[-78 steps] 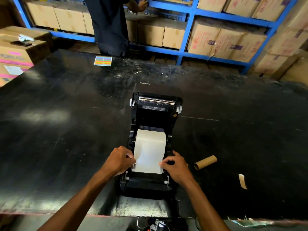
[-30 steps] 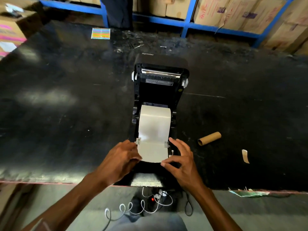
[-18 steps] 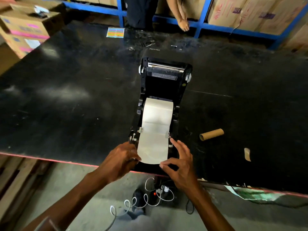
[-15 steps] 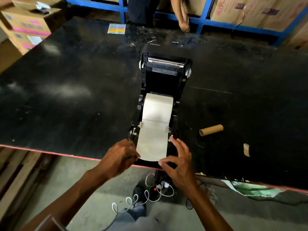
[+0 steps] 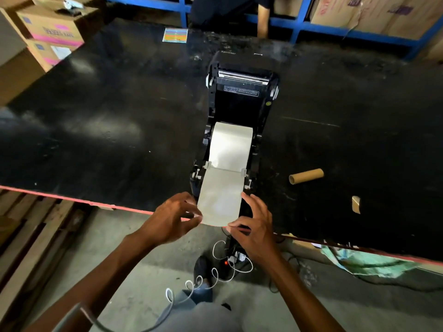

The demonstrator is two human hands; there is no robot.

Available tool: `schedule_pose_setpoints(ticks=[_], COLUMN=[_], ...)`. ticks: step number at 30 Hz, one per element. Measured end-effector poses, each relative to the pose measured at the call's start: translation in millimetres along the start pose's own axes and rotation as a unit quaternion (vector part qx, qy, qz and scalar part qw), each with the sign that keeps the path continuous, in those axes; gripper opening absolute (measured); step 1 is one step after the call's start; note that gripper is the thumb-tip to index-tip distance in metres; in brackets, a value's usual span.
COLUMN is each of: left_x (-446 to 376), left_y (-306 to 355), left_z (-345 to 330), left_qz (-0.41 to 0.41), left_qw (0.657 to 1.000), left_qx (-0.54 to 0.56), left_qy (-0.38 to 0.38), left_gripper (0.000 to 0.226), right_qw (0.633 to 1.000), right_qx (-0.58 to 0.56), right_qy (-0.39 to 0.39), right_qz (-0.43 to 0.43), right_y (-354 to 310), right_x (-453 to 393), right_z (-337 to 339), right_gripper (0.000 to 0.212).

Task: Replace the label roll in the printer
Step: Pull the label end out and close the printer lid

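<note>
Hands first: left hand [image 5: 171, 218] and right hand [image 5: 251, 225] each pinch a near corner of the strip [image 5: 221, 195], drawn out over the bench [image 5: 96, 130] edge. Beyond them, the roll [image 5: 231, 146] sits in the printer [image 5: 239, 121]; its lid [image 5: 242, 92] likely remains to be closed. Right, the core [image 5: 306, 176] lies discarded.

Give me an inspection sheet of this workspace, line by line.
Surface: black table, scuffed, red front edge.
Job's things: printer lid open; label roll seated, strip pulled out past the front.
Clutter: empty cardboard core, paper scrap, coloured sheet.
Grippers: left hand and right hand pinch the strip's end corners.
Cables: white coiled cable on the floor.
Surroundings: blue shelving with cartons; another person behind the table.
</note>
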State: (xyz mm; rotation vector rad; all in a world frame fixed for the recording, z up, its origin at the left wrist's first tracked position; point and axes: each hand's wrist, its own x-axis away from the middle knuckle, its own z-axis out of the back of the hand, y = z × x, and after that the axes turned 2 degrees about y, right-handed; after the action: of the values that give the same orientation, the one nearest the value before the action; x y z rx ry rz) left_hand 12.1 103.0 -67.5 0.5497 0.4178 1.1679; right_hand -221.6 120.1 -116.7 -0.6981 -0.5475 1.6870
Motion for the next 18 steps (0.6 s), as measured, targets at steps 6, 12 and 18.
schedule_pose_setpoints(ticks=[6, 12, 18], left_x=[-30.6, -63.8, -80.0], left_y=[0.9, -10.6, -21.1], left_z=[15.3, 25.9, 35.1], left_qz=[0.156, 0.295, 0.298], left_qw=[0.97, 0.907, 0.901], left_qx=[0.135, 0.3, 0.316], left_qy=[0.132, 0.021, -0.011], left_gripper=[0.03, 0.043, 0.046], right_qw=[0.998, 0.983, 0.984], right_qx=[-0.036, 0.005, 0.14], right_qy=[0.04, 0.161, 0.105], right_qz=[0.02, 0.089, 0.019], right_y=[-14.9, -50.8, -65.3], right_x=[-53.6, -193.7, -292.0], right_z=[48.2, 123.9, 145.5], right_gripper=[0.035, 0.023, 0.052])
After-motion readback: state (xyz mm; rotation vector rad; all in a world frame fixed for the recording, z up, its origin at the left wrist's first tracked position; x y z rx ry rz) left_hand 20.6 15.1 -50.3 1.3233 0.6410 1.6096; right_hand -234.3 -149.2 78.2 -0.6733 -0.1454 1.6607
